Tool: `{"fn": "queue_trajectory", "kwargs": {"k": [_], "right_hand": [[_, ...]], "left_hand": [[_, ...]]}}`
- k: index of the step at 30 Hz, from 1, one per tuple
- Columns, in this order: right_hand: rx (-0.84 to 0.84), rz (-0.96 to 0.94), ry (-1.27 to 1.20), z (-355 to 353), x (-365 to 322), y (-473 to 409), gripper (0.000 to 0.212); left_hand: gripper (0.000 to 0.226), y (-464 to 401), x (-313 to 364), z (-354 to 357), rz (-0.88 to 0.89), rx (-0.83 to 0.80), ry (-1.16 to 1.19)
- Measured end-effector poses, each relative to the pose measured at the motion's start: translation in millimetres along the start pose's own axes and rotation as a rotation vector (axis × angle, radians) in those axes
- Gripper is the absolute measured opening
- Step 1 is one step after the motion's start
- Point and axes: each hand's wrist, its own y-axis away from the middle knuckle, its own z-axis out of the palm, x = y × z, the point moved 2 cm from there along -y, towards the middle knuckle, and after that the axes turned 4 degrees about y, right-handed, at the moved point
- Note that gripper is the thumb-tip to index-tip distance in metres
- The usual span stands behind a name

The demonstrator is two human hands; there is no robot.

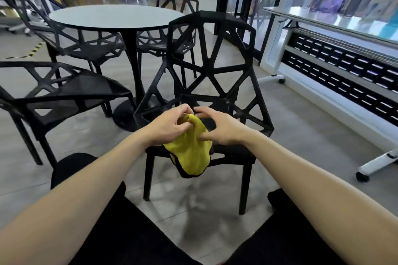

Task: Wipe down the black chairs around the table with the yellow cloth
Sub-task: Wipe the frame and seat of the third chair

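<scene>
Head view: a soft yellow dark-edged cloth (191,146) is pinched between the curled fingers of the left hand (170,126) and right hand (217,128), beyond which an angular black openwork chair (212,58) is seen.

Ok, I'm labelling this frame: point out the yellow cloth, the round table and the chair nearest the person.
yellow cloth (191,153): head view, on its hanging middle.
round table (112,16): head view, on its bare pale top.
nearest chair (212,17): head view, on the top rail of its backrest.
</scene>
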Motion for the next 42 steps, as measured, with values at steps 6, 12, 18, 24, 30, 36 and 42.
{"fn": "queue_trajectory", "kwargs": {"k": [6,12,18,24,30,36,42], "right_hand": [[0.265,-0.002,0.044,-20.2,-11.8,-21.1,0.022],[-0.015,0.01,0.252,-28.2,13.9,-58.8,0.031],[-0.068,0.041,0.241,-65.5,74.6,-119.1,0.065],[-0.207,0.062,0.422,-155.2,120.8,-133.8,0.054],[-0.24,0.222,0.261,-278.3,140.5,-118.3,0.054],[-0.295,0.136,0.355,-348.2,152.0,-138.5,0.03],[-0.36,-0.021,0.505,-397.1,147.2,-189.3,0.024]], "left_hand": [[0.048,-13.6,-13.2,-16.4,-0.066,-0.037,-0.014],[0.034,-61.5,-33.6,1.9,-0.056,0.029,-0.153],[0.019,-151.1,-53.3,1.3,-0.145,-0.176,-0.651],[0.036,-216.9,-28.7,-26.8,-0.34,-0.595,-0.899],[0.027,-235.2,81.1,-77.5,-0.431,-0.555,-0.893],[0.035,-224.9,165.4,-102.1,-0.639,-0.375,-0.759],[0.033,-236.7,175.6,-97.6,-0.785,-0.288,-0.569]]}}
